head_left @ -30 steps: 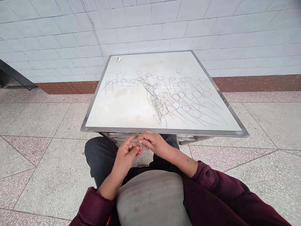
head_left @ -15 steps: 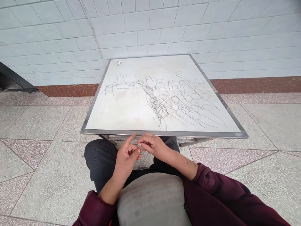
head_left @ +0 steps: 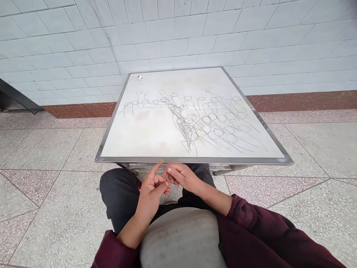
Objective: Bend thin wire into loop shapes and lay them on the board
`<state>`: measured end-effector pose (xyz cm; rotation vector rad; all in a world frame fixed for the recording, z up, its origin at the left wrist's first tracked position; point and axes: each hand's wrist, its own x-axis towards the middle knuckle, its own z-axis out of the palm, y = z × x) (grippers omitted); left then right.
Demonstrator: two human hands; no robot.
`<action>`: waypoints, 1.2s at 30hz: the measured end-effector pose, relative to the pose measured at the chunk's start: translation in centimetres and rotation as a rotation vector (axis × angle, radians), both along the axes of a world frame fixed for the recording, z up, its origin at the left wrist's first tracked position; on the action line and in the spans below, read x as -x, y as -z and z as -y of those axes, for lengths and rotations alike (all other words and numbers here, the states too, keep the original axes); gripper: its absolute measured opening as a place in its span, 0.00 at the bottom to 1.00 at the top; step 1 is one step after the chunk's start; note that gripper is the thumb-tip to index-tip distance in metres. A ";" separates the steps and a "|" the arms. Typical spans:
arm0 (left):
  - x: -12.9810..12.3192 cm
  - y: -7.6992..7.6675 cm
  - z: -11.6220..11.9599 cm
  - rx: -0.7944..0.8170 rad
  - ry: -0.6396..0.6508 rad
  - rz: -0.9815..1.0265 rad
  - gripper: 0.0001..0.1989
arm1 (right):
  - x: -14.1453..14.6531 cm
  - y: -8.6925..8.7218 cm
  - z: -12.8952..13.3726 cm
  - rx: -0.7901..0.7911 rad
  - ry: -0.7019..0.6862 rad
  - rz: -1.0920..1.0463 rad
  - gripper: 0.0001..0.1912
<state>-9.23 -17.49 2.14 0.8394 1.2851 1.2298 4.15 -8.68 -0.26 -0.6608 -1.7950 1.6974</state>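
Observation:
My left hand (head_left: 155, 186) is above my lap, its index finger stretched toward the table edge while the thumb pinches against the other fingers. Close beside it on the right, my right hand (head_left: 181, 176) has its thumb and fingers pressed together. What they pinch is too small to make out; it may be thin wire. Beyond the hands, many thin dark wires with looped ends (head_left: 186, 128) lie tangled on the white table (head_left: 139, 137), thickest around the middle and spread to the right. A few more loops lie at the left.
A small white and red object (head_left: 140, 77) sits at the table's back left corner. The table has a metal rim and stands by a white tiled wall (head_left: 189, 28). My knees are under the front edge. A dark object (head_left: 16, 96) stands at the far left.
My right hand's fingers have curled downward a little, nearer my left thumb. The view has shifted slightly. The wires on the table lie as before.

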 end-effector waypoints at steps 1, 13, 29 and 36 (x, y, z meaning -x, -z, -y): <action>-0.1 0.0 0.0 0.000 -0.001 0.004 0.30 | 0.1 -0.1 0.0 0.032 0.003 0.000 0.23; -0.3 0.4 0.1 0.009 -0.070 -0.016 0.29 | -0.3 -0.4 -0.3 0.117 -0.017 0.015 0.23; -1.4 -0.4 0.6 -0.019 -0.047 -0.004 0.31 | 0.0 0.3 0.1 0.198 -0.059 -0.155 0.29; -1.5 0.1 0.6 -0.017 -0.044 -0.024 0.30 | -0.2 0.0 -0.1 0.318 -0.088 -0.179 0.36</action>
